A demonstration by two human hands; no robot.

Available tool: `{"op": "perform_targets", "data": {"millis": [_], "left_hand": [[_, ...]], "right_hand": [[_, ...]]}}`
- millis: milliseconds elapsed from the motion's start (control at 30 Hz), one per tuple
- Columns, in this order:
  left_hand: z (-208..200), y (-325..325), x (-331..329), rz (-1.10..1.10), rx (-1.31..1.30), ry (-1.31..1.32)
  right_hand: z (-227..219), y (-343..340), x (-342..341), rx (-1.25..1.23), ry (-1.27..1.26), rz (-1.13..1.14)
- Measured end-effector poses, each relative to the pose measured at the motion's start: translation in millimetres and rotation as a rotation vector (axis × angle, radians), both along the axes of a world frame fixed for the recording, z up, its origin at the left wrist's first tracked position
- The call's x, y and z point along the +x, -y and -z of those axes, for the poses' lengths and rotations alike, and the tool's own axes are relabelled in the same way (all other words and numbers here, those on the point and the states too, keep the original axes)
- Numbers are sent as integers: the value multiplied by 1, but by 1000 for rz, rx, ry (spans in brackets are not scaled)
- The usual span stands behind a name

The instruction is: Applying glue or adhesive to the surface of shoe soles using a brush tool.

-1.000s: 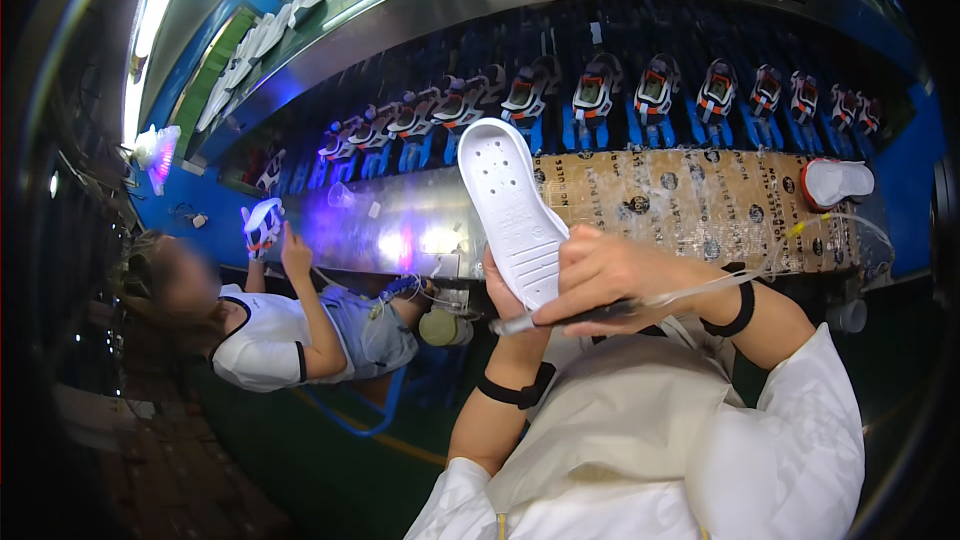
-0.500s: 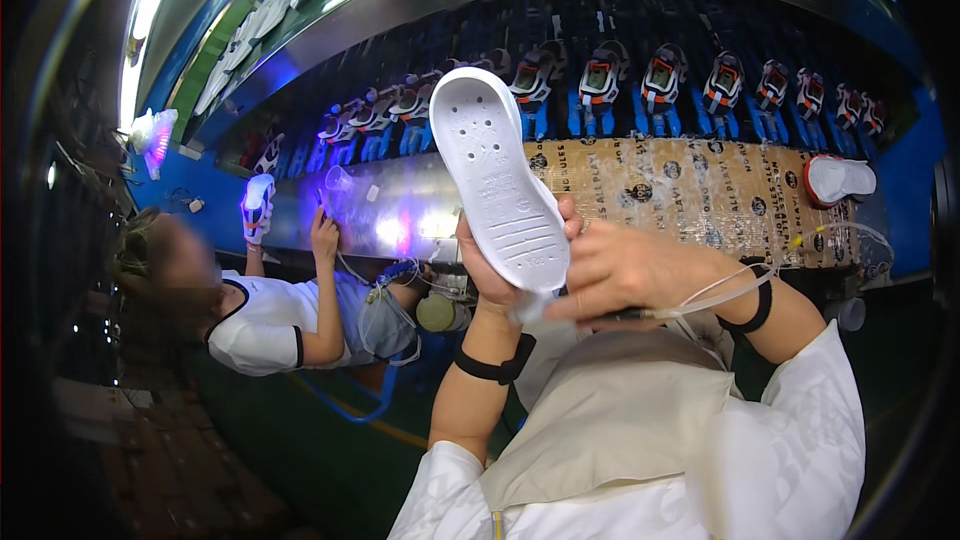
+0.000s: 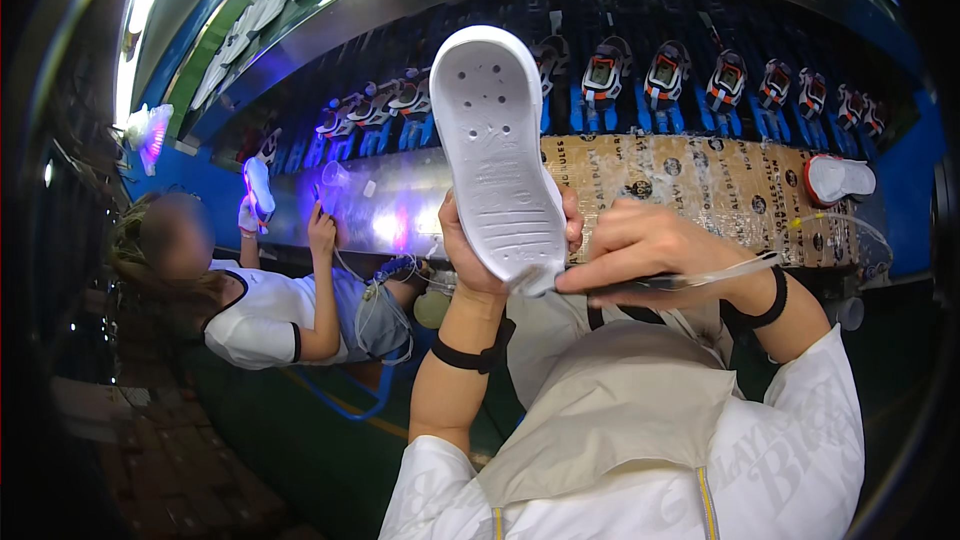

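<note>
Left hand (image 3: 470, 255) has a snug grip around the heel end of a white shoe sole (image 3: 493, 165), which stands tall near the middle of the frame. Right hand (image 3: 648, 248) is holding a brush (image 3: 539, 283), tip right at the sole's bottom edge. Shoes (image 3: 666, 76) line the upper right, cardboard (image 3: 650, 205) below them.

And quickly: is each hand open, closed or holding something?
Left hand: closed around a white, foot-shaped sole.
Right hand: closed on a slim, dark-handled, brush-like tool at the sole's lower end.
</note>
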State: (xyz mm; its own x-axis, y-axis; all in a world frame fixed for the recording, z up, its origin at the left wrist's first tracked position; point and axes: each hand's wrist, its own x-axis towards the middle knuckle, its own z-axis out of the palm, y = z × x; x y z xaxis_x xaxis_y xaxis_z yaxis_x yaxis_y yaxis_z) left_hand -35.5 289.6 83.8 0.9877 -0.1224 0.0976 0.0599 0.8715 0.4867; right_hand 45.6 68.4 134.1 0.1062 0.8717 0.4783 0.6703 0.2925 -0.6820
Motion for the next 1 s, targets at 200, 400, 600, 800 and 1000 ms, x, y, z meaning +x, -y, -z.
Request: {"op": "perform_targets", "data": {"millis": [200, 400, 600, 800, 1000], "left_hand": [[-10, -3, 1, 16, 126, -71], [-8, -10, 10, 6, 324, -76], [-16, -7, 14, 40, 393, -75], [-6, -19, 19, 140, 269, -112], [5, -27, 23, 147, 268, -102]], "right_hand": [[-15, 8, 6, -131, 8, -243], [-13, 2, 8, -162, 252, -156], [-6, 10, 8, -86, 136, -45], [-7, 11, 14, -135, 174, -163], [9, 9, 15, -133, 143, -103]]}}
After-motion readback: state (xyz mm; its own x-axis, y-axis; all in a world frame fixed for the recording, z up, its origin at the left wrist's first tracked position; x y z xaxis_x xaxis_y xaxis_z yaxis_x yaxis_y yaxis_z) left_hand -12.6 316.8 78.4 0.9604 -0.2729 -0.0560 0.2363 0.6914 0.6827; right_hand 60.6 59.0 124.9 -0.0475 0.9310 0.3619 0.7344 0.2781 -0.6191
